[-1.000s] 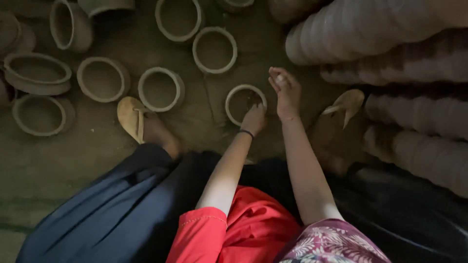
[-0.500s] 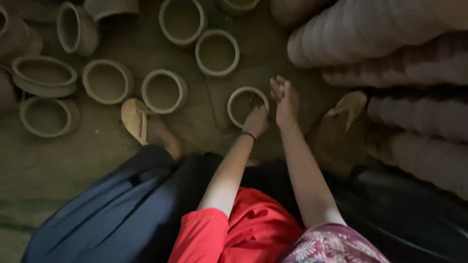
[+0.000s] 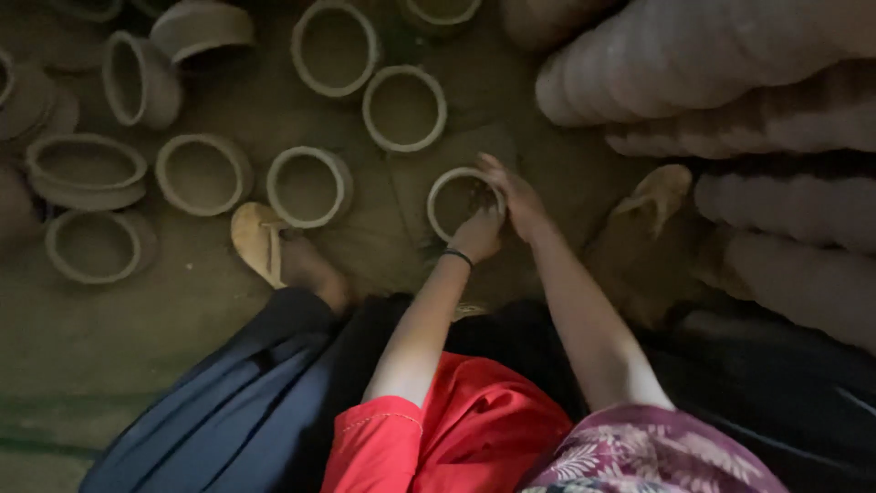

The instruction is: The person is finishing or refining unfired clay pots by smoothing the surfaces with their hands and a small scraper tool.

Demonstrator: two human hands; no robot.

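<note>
A small round clay bowl [image 3: 453, 197] stands on the earthen floor right in front of me. My left hand [image 3: 476, 234], with a dark band at the wrist, grips its near rim. My right hand [image 3: 514, 194] lies against the bowl's right rim, fingers curled over the edge and partly inside. Both hands hide the bowl's right side. My feet in tan sandals [image 3: 257, 241] stand to either side of it.
Several more clay bowls [image 3: 308, 185] lie scattered on the floor to the left and beyond, some tipped on their sides [image 3: 137, 80]. Long rows of stacked clay bowls [image 3: 721, 73] fill the right side. My dark skirt covers the lower view.
My right hand has come down from above the bowl onto its right rim. My left hand has stayed on the near rim.
</note>
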